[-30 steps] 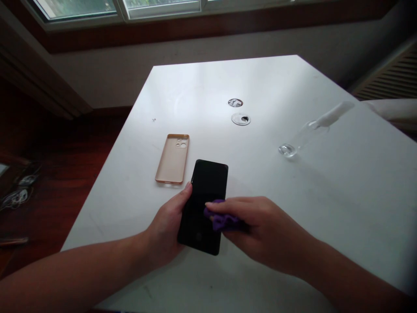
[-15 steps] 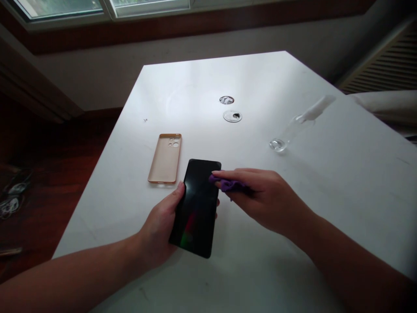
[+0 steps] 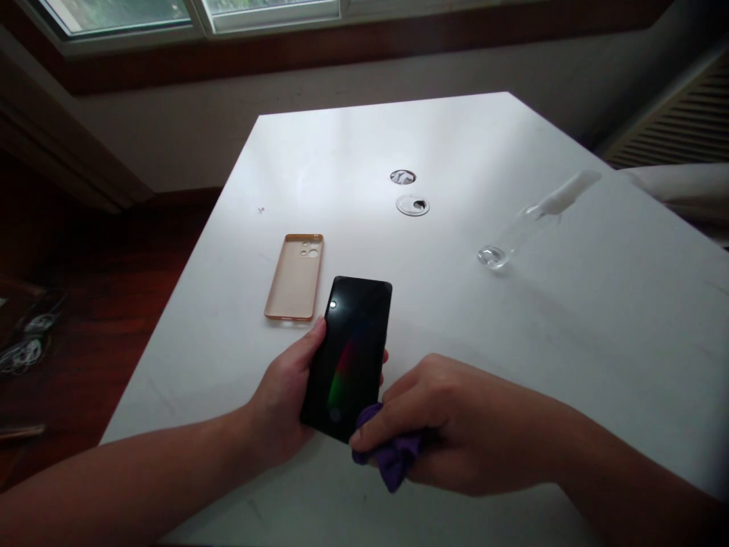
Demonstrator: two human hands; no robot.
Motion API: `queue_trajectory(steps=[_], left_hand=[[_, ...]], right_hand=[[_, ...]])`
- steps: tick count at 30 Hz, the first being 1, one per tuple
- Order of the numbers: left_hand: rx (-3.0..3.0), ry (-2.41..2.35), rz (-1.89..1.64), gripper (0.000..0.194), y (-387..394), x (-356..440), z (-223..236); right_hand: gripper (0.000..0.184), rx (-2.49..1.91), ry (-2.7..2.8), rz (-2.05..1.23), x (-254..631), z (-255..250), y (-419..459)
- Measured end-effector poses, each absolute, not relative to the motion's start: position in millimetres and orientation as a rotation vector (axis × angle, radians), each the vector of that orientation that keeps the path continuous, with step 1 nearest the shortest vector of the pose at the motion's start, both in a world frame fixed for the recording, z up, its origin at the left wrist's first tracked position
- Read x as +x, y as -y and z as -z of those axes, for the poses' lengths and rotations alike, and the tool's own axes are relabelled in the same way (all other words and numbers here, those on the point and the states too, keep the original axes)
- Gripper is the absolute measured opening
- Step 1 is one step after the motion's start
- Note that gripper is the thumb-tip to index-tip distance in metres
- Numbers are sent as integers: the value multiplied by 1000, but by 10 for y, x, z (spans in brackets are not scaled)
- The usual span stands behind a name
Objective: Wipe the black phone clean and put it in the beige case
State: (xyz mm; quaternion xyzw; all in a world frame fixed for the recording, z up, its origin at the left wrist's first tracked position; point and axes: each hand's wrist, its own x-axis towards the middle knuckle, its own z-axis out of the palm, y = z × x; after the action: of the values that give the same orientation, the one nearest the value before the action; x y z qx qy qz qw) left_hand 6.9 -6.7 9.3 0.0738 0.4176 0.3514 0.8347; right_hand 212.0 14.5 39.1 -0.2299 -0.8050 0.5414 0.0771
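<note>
My left hand (image 3: pixel 285 395) grips a black phone (image 3: pixel 350 349) by its edges, screen up, just above the white table (image 3: pixel 456 137). A faint coloured sheen shows on the glass. My right hand (image 3: pixel 449 422) pinches a small purple cloth (image 3: pixel 390 456) against the phone's near right corner. A tan phone case (image 3: pixel 296 275) lies inner side up on the table, just left of the phone's far end.
A clear spray bottle (image 3: pixel 529 220) with a white cap lies on its side at the right. A cable hole (image 3: pixel 402 177) and its round cover (image 3: pixel 413 205) sit mid-table. The table's left edge drops to a dark wooden floor with cables (image 3: pixel 23 349).
My right hand drew the purple cloth down the screen from the phone's far end to its near corner. The left hand kept its hold.
</note>
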Motion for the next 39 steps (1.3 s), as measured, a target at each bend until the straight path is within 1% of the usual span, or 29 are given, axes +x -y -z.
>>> queue_trajectory(steps=[3,6,8,10,14,19,22,24,32,36,39], left_hand=[[224,-938,-769,57,92,73,-92],[216,-1030,-772,50,105,68,-82],[192,-1022,-748,51,101,61,-76],[161,-981,-725,53,90,54,-70],[91,-1016,-785,48,60,56,-59],[80,-933,-789,57,41,68,-63],[99,-930,-795,56,41,69,-76],[119,-946,-814,54,38,69,-85],[104,-894,-775,53,39,49,-83],[131,-882,-782,56,54,56,-71],[137,-950,-796,51,62,67,-62]], right_hand=[[40,-781,2376,-1627,2167,-416,-197],[36,-1012,2184,-1415,2210,-366,-265],[32,-1177,2003,-1252,2219,-308,-303],[30,-1261,1885,-1192,2210,-257,-324],[33,-1183,1933,-1352,2156,-231,-277],[42,-826,2231,-1625,2087,-300,-119],[41,-717,2322,-1769,2076,-335,-83],[41,-699,2344,-1810,2087,-353,-100],[40,-718,2219,-1904,2136,-413,-181],[38,-812,2173,-1749,2138,-365,-190],[34,-943,2074,-1604,2145,-313,-217]])
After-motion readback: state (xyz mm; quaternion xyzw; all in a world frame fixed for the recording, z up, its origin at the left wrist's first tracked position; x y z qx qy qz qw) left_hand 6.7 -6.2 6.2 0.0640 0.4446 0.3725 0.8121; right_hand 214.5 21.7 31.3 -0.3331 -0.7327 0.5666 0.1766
